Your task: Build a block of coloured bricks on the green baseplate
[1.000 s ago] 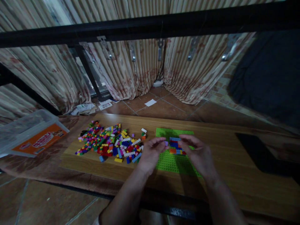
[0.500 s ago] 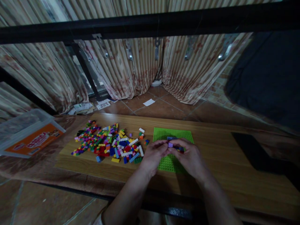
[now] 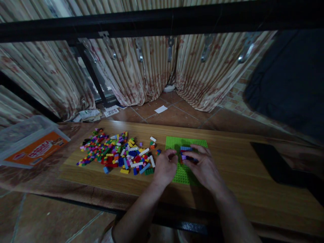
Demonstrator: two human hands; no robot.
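Note:
On the green studded baseplate (image 3: 183,177) stands a small build of toy bricks, with a light blue brick (image 3: 186,148) at its far side and red and dark blue parts below. My right hand (image 3: 205,167) reaches over it from the right, fingers bent round a small purple brick (image 3: 184,157) at the near part of the build. Its fingers hide much of the build. Just left of these bricks is my left hand (image 3: 164,168), over the baseplate's left edge; its fingers are loosely curled, thumb and finger apart, and nothing shows between them.
Loose bricks of many colours (image 3: 121,155) are spread over the left half of the wooden board (image 3: 233,162). Beyond it at left stands a clear plastic box (image 3: 48,130) with an orange label. A flat black object (image 3: 273,165) lies at right. A black rail (image 3: 162,25) crosses above.
My left hand has come away from the purple brick and moved slightly left, its fingers parting. My right hand stays at the brick, and more of the build now shows.

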